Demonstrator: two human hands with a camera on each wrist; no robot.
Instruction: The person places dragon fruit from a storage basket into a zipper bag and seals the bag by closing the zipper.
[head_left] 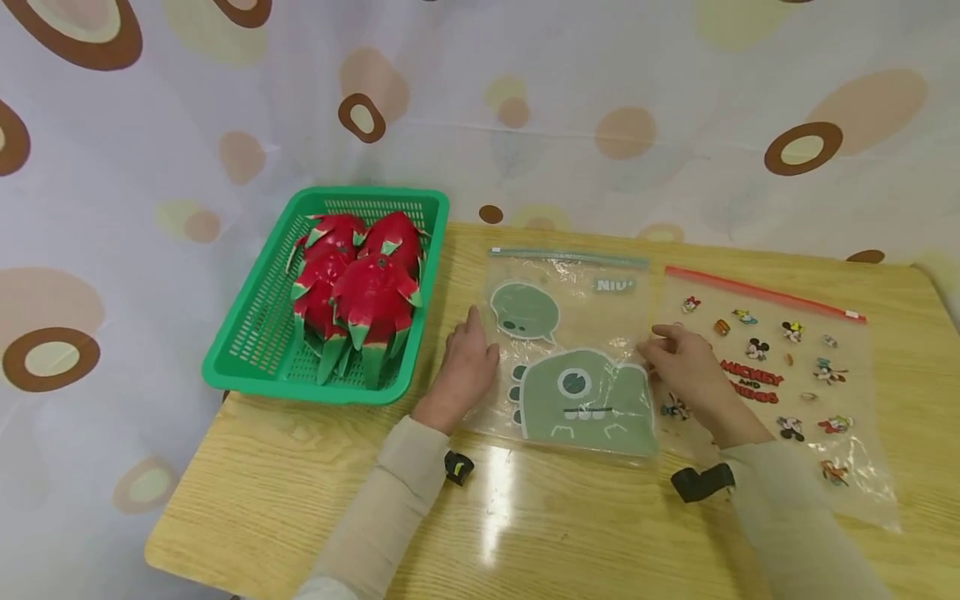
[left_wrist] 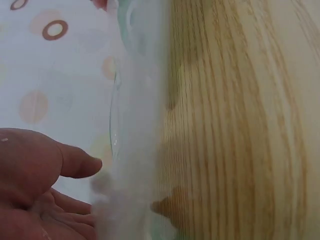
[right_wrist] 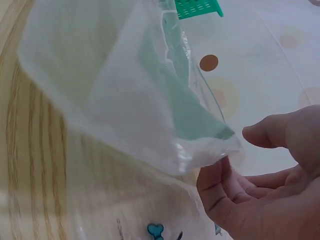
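Note:
A clear zip bag (head_left: pixel 592 408) with a green one-eyed monster and a speech bubble lies flat on the table, its zip strip at the far side. At its left edge is my left hand (head_left: pixel 468 358); in the left wrist view the thumb (left_wrist: pixel 82 162) stands apart from the fingers with nothing pinched. Along the opposite edge, my right hand (head_left: pixel 682 362) has its fingers (right_wrist: pixel 215 185) under the bag's raised edge, while its thumb (right_wrist: pixel 265 132) stays a little apart. A second clear zip bag (head_left: pixel 817 392) with small cartoon figures and a red zip lies partly under my right arm.
To the left, a green plastic basket (head_left: pixel 217 367) holds several red dragon fruits (head_left: pixel 378 292) and overhangs the table edge slightly. The wooden table (head_left: pixel 247 500) ends at a spotted white curtain (head_left: pixel 525 108) behind. Black straps (head_left: pixel 702 483) are on both wrists.

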